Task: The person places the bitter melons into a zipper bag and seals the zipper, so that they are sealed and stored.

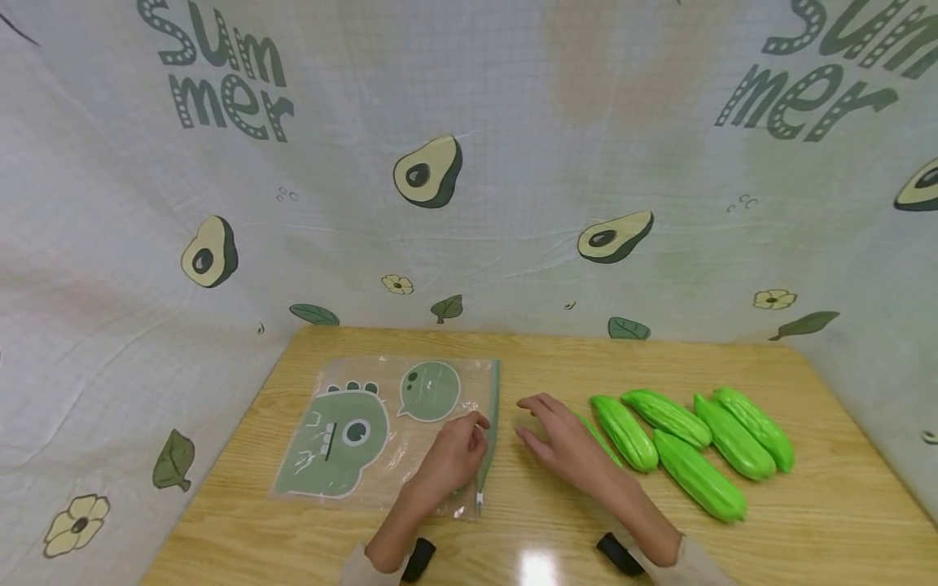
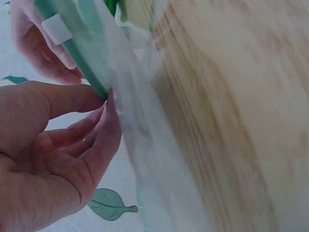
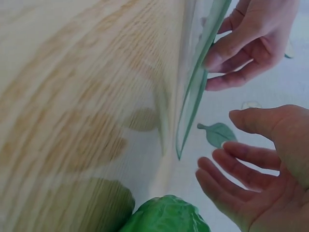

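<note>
A clear zip bag (image 1: 392,468) printed with a green dinosaur lies flat on the table, its green zip edge on the right side. My left hand (image 1: 450,452) pinches that edge between thumb and fingers, lifting it a little. In the left wrist view a white slider (image 2: 57,29) sits on the green strip, above my fingertips. My right hand (image 1: 567,448) hovers between the bag and several green bitter melons (image 1: 699,476), fingers spread and apart from both. One melon is partly hidden behind the right hand; the right wrist view shows a bumpy melon (image 3: 166,215) below it.
The wooden table (image 1: 542,358) meets a hanging cloth (image 1: 513,244) at its back and sides, printed with avocados and leaves. Dark wrist straps (image 1: 419,560) circle both wrists. The melons lie grouped on the right half of the table.
</note>
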`<state>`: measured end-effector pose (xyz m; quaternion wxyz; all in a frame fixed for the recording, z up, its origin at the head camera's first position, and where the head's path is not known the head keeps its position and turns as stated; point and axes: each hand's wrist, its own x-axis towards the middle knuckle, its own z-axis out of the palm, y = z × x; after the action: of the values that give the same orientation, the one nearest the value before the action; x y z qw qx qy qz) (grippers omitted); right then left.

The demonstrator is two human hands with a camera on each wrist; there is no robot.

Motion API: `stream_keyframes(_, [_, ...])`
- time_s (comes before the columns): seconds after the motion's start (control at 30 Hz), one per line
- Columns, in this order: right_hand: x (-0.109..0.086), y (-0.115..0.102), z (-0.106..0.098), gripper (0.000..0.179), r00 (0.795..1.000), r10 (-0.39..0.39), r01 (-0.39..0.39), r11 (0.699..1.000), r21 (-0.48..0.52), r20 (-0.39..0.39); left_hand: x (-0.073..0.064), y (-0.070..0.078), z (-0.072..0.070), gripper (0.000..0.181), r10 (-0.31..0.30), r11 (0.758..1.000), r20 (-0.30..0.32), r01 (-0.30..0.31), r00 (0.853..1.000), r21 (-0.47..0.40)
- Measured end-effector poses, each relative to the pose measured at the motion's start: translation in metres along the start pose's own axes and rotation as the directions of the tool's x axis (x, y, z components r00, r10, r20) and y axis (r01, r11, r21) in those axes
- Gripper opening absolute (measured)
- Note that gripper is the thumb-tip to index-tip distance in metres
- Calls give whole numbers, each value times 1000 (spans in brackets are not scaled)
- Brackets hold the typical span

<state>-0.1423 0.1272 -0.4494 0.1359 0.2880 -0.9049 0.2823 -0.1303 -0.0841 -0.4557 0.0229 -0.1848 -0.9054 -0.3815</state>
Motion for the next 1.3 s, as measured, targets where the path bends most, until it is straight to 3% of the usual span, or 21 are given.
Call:
stream_keyframes(0.43, [9,-1,8,27,998,57,-58,992,112,13,-4,5,-3,11,-24,997,-38,21,999,-69])
stream_keyframes(0.87, [20,-4,18,11,985,166,-174,957,232,54,-3,9,-6,8,-39,987,-66,27,997,-161])
stream_keyframes(1.3, [23,-3,24,8,987,155,-158,948,275,34,-2,8,-7,6,-40,986,-90,24,995,-168])
